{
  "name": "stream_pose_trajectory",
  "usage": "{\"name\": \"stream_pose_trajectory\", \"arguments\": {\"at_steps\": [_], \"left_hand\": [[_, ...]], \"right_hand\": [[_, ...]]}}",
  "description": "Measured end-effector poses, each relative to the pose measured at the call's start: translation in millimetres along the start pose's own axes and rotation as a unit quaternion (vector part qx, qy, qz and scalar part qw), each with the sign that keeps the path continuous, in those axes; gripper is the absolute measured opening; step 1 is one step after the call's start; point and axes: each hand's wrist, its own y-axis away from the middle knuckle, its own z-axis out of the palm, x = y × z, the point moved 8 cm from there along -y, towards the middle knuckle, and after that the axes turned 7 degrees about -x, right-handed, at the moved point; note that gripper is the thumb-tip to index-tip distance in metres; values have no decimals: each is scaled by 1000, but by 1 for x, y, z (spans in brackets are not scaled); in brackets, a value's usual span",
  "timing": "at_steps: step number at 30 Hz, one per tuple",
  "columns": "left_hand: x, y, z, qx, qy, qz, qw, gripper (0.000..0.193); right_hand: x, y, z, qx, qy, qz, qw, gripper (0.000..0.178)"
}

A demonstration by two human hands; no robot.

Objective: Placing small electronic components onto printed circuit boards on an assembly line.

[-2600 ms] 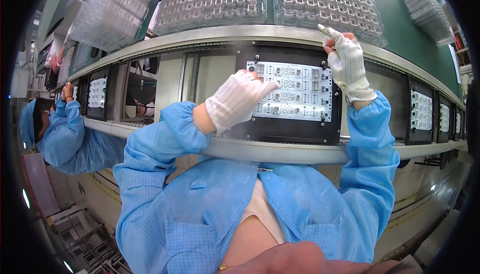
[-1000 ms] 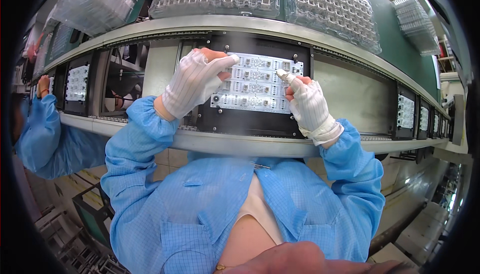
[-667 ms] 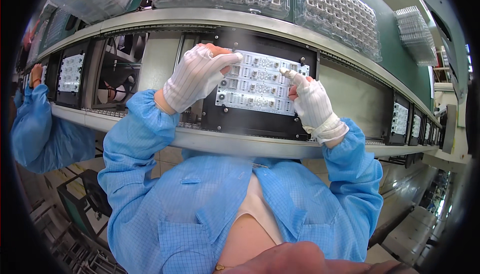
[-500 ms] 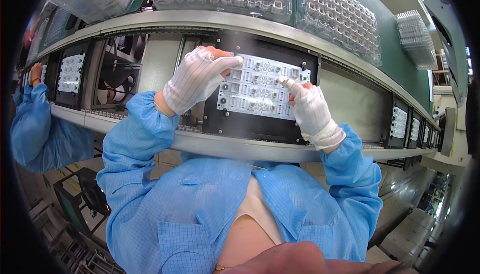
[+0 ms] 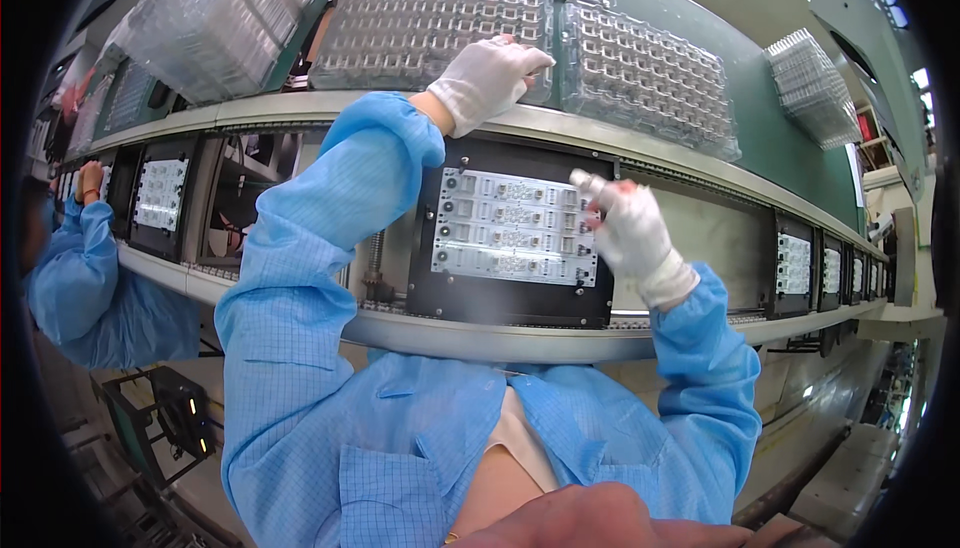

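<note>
In a white, dark-striped glove, my left hand (image 5: 488, 83) reaches over the rail to the near edge of a clear plastic tray (image 5: 425, 33) with rows of small square metallic parts. Its index finger is stretched out, thumb a little apart, and no part shows between them. My right hand (image 5: 637, 235), gloved in white with bare fingertips, hovers at the right end of several white circuit board strips (image 5: 515, 228). Its fingers are curled in, partly smeared by motion; whatever they hold is hidden. The strips lie side by side on a black carrier plate (image 5: 510, 303).
A second filled tray (image 5: 650, 78) lies to the right on the green surface (image 5: 740, 58). Stacked empty trays (image 5: 815, 88) stand at far right, more at far left. The conveyor's metal rail (image 5: 480, 340) runs before me. Other carriers sit along both sides; a co-worker's hand (image 5: 92, 180) is at left.
My left hand has moved from the board strips up and away to the tray beyond the rail. My right hand has drawn back slightly rightward. The whole view has shifted.
</note>
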Motion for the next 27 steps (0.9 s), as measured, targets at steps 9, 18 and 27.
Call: {"name": "stream_pose_trajectory", "arguments": {"at_steps": [9,18,27], "left_hand": [[-8,-10,-19,-41,65,-65,995,35],[84,79,-88,-87,148,-58,983,38],[118,131,-92,-147,117,-83,979,47]], "right_hand": [[110,-78,-48,146,21,117,982,52],[132,-138,-26,97,130,69,984,49],[136,-160,-35,63,188,95,975,47]]}}
